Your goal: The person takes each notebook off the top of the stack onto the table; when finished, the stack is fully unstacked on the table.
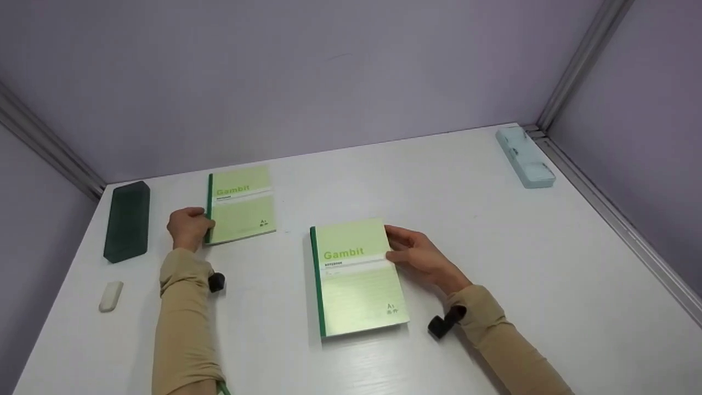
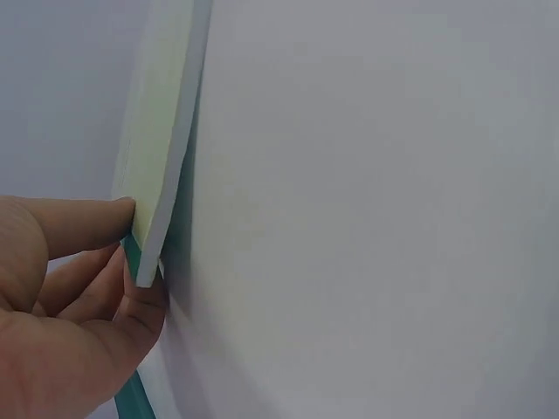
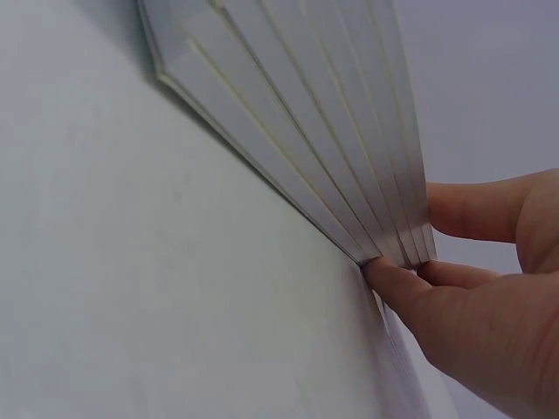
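Note:
At the left, a green notebook (image 1: 241,206) with a dark green spine lies near the back of the white table. My left hand (image 1: 189,225) pinches it at the spine, thumb on the cover and fingers below, as the left wrist view shows with the notebook's pale edge (image 2: 166,209) tilted up. Near the middle is a stack of several like notebooks (image 1: 359,291). My right hand (image 1: 422,258) grips the stack's right edge, thumb on top and fingertips under the lowest one. Page edges (image 3: 323,131) fan slightly apart in the right wrist view.
A dark green case (image 1: 129,222) lies left of my left hand, with a small white eraser-like block (image 1: 111,297) in front of it. A pale blue translucent case (image 1: 526,157) sits at the back right corner. Partition walls (image 1: 351,77) rise behind and at both sides.

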